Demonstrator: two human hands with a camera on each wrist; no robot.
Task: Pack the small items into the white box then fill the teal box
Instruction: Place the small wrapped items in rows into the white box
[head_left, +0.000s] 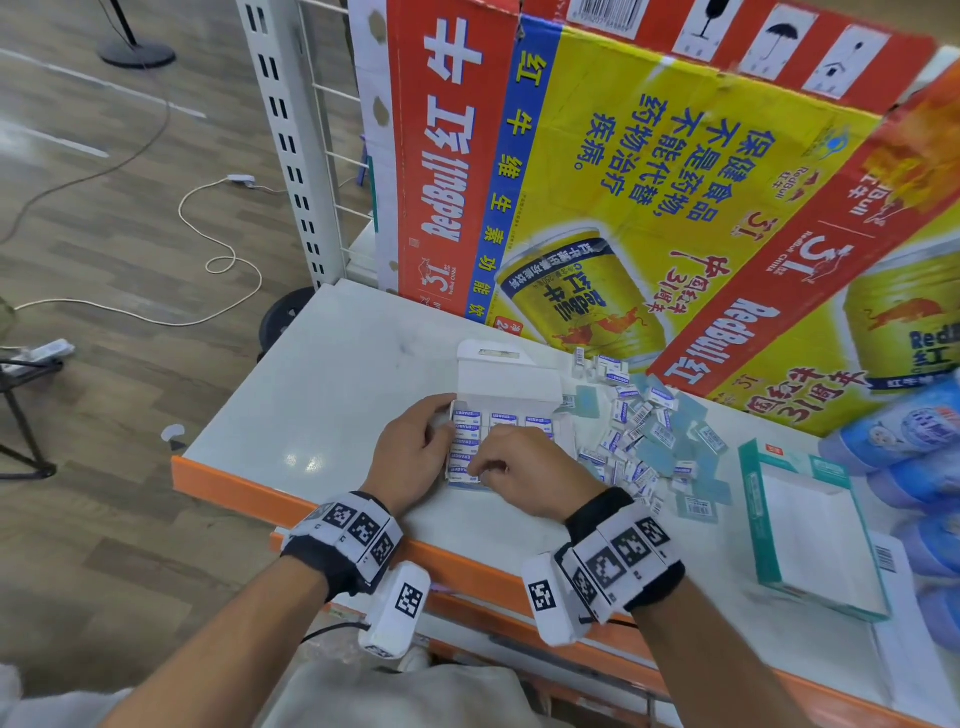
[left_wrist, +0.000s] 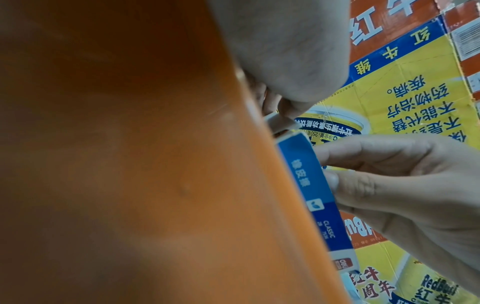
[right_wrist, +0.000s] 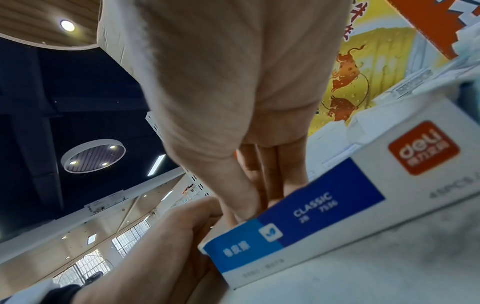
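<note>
The white box lies open on the shelf with rows of blue-and-white erasers inside. Its blue side faces me. My left hand grips the box's left wall and near corner. My right hand reaches into the near row, and two digits pinch a small pale piece at the rim, seemingly an eraser. Loose erasers are heaped right of the box. The teal box lies farther right, apart from both hands.
Big red and yellow drink cartons stand along the back of the white shelf. Blue wrapped packs are stacked at the far right. The orange shelf edge runs under my wrists. Cables lie on the floor to the left.
</note>
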